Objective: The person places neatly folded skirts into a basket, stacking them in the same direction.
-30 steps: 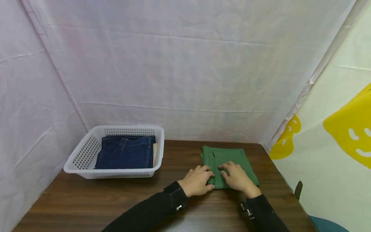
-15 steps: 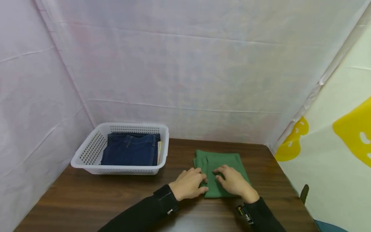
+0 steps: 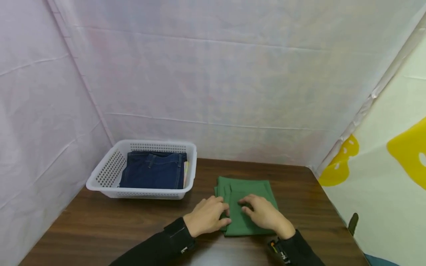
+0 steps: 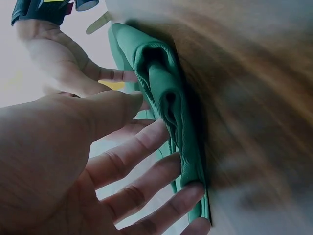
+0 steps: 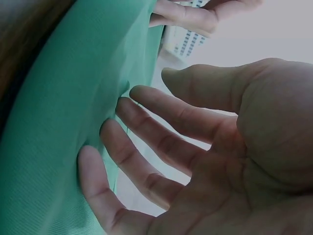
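A folded green cloth garment [image 3: 247, 220] lies flat on the brown wooden table, layered edges toward its left side. At that left edge, my left hand [image 3: 208, 216] touches the layers with spread fingers; the left wrist view shows the fingertips against the rolled folds of the green garment [image 4: 164, 81]. My right hand [image 3: 263, 212] rests on top of it, and in the right wrist view its fingertips press lightly into the green fabric [image 5: 73, 107]. Neither hand grips the garment. Its kind cannot be told from the folds.
To the left stands a white perforated plastic basket [image 3: 110, 190] holding folded dark blue denim [image 3: 154, 171] and a pale, colourful edge of something beside it. White fabric walls [image 3: 213, 81] enclose the table [image 3: 133, 221] at the back and sides.
The green garment has slid left and toward the person, with both hands staying on it. The view has also shifted, so the basket appears slightly further right.
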{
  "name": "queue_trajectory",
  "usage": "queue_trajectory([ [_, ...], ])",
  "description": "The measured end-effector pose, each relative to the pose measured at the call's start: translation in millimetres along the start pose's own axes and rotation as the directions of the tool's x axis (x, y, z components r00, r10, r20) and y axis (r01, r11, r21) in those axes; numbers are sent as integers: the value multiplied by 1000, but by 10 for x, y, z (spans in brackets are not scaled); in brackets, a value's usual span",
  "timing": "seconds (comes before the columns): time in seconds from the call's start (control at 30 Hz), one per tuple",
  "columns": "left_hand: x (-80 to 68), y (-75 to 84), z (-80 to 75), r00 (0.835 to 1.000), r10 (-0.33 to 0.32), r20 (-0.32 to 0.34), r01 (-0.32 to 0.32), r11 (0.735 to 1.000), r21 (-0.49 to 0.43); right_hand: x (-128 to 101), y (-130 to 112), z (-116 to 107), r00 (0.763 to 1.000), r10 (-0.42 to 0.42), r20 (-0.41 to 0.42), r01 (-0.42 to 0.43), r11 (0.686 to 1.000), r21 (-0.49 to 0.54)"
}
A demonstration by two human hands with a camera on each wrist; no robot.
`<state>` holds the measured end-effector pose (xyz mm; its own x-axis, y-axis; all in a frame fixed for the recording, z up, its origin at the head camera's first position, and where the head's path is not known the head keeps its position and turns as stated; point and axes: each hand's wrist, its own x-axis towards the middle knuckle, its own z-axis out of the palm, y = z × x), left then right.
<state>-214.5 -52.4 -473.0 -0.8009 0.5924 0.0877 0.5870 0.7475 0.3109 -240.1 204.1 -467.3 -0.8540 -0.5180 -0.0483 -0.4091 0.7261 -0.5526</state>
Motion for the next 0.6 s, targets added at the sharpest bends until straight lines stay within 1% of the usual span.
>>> queue_trajectory([
  [0.2, -166, -78, -19, 999, 14, -43, -16, 999, -35, -19, -102, 26, 997, -39, 63, 36, 998, 55],
  [0.3, -246, -117, -40, 997, 16, -69, -19, 999, -48, -30, -156, 30, 994, -65, 84, 60, 996, 65],
  [0.4, -330, -144, -62, 997, -2, -83, -4, 997, -72, -40, -215, 52, 991, -82, 110, 73, 994, 80],
  [0.5, -396, -156, -78, 996, -24, -84, 16, 995, -96, -66, -256, 84, 987, -87, 134, 74, 993, 94],
  [0.6, -448, -165, -82, 995, -36, -88, 28, 995, -92, -97, -269, 126, 984, -87, 155, 72, 992, 104],
])
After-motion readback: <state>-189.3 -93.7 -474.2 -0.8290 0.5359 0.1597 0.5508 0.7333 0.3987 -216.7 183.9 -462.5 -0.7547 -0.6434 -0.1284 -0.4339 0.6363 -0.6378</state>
